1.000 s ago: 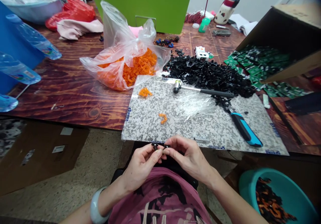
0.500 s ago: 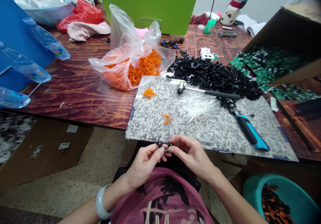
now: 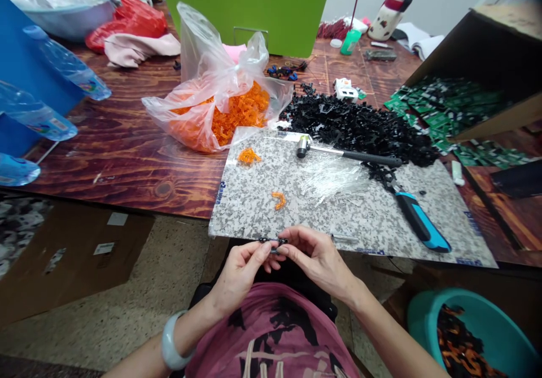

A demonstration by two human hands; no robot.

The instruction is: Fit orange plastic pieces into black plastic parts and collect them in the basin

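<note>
A small black part (image 3: 274, 241) is pinched between both hands just in front of the near edge of the speckled board (image 3: 249, 220). My left hand (image 3: 241, 265) grips its left end with thumb and fingers. On the other end, the thumb and fingertips of my right hand (image 3: 315, 256) are closed. The fingers hide some of the part. Beyond the hands, a curved orange piece (image 3: 278, 200) lies on the board, with more orange pieces (image 3: 249, 156) farther back. A hammer (image 3: 347, 153) rests near thin clear strips (image 3: 332, 177), and blue-black pliers (image 3: 421, 220) lie at the right.
Behind the board are a plastic bag of orange parts (image 3: 237, 113) and a heap of black parts (image 3: 359, 124). A carton (image 3: 499, 45) with green circuit boards stands right. A teal bucket (image 3: 423, 321) is at the lower right, and bottles (image 3: 70, 65) are at the left.
The view has shifted slightly. Both hands still hold the black part, which has turned a little between the fingertips.
</note>
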